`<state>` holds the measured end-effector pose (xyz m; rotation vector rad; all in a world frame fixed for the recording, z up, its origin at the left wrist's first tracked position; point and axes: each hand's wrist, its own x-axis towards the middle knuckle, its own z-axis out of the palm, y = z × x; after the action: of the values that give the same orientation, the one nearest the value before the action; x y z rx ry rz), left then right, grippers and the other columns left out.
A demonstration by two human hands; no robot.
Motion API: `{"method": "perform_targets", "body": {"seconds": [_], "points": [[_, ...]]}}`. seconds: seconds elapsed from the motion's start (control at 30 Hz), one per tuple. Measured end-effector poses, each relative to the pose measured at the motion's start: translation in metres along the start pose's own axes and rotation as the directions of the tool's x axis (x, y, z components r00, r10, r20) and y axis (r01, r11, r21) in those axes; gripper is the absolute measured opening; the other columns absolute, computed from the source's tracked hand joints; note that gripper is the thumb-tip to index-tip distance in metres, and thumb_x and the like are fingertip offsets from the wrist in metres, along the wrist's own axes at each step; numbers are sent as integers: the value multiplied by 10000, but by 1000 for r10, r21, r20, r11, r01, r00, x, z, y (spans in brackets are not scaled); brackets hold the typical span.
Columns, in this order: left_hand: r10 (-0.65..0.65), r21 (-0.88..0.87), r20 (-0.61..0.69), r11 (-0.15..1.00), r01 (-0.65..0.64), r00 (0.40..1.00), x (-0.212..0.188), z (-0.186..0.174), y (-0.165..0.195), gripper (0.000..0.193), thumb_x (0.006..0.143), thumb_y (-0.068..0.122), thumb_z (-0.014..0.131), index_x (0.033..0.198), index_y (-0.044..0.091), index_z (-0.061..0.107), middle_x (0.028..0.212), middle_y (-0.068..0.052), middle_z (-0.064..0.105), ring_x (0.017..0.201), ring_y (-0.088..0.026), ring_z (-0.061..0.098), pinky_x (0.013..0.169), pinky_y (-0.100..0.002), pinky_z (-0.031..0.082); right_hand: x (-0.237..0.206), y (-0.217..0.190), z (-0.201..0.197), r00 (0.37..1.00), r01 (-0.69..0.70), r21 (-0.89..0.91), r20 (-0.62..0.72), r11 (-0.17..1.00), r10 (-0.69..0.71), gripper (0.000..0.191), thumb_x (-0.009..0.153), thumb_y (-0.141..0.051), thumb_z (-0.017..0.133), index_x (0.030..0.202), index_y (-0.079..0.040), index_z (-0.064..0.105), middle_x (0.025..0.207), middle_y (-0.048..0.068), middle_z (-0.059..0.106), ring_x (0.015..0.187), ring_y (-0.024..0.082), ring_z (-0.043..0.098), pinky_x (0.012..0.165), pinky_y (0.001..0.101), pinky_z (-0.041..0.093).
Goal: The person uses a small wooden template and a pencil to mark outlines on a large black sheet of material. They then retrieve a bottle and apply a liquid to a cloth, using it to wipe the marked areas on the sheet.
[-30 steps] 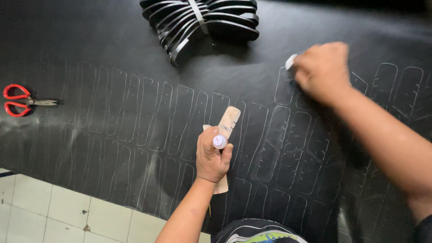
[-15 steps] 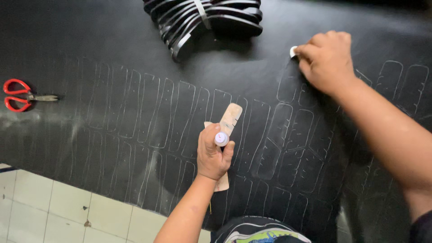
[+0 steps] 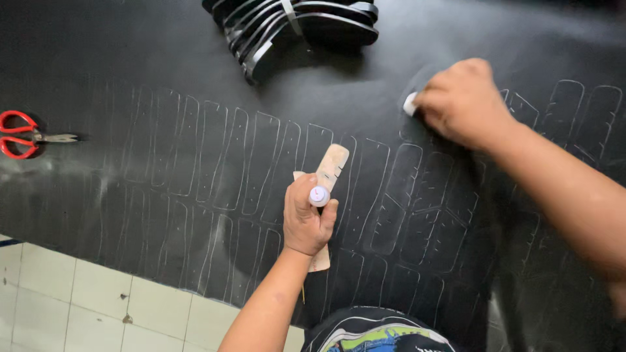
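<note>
Mostly traced: black sheet covered in outlines; left hand grips template and marker; right hand closed on white chalk; nothing cut.

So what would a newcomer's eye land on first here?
The rows of pale outlines drawn across the black sheet. Then the hands: the left hand at centre grips a pen and a tan template, the right hand presses a small white piece onto the sheet. Red scissors lie far left.
</note>
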<state>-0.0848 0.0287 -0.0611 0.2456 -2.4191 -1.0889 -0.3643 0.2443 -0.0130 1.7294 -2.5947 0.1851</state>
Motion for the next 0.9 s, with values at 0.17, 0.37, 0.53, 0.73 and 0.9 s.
{"method": "perform_targets", "body": {"seconds": [0.17,0.37,0.53,0.73,0.9], "points": [[33,25,-11,999,-32,999,1,0,1,545,1007,325,685,1438,159,394,1354,-135,566,1177,-364,597,1018,-454,502,-5,-14,-9,978,188,125,-110,974,-175,210,783,-167,784,986,-221,773,907,-50,676,972,180,622,1066,449,404],[22,33,-3,999,-22,1000,1,0,1,547,1006,341,686,1435,163,397,1347,-139,569,1162,-358,600,1008,-451,505,-8,-18,-6,1000,15,120,-21,993,-12,218,823,-164,760,1021,-255,772,927,-46,677,996,191,606,1056,449,364],[40,36,-1,999,-40,999,2,0,2,545,1016,345,674,1442,162,387,1354,-144,563,1176,-366,593,1020,-463,497,-14,-24,-4,998,53,79,-44,995,-50,246,856,-164,751,1083,-258,774,957,-57,673,1012,179,605,1130,439,355],[23,22,8,999,-24,1000,0,0,1,552,1011,347,674,1444,167,382,1352,-136,562,1157,-353,595,1003,-456,499,-26,-16,-23,998,52,61,38,997,-54,184,827,-190,761,994,-266,767,929,-73,669,1000,167,608,1158,438,344],[31,32,15,999,-32,999,0,-1,2,544,1019,341,669,1446,170,378,1357,-132,563,1159,-351,592,1007,-455,502,-21,-21,-18,994,98,117,-60,988,-92,240,829,-158,755,1043,-265,774,968,-61,674,1001,170,609,1123,439,338]]}}
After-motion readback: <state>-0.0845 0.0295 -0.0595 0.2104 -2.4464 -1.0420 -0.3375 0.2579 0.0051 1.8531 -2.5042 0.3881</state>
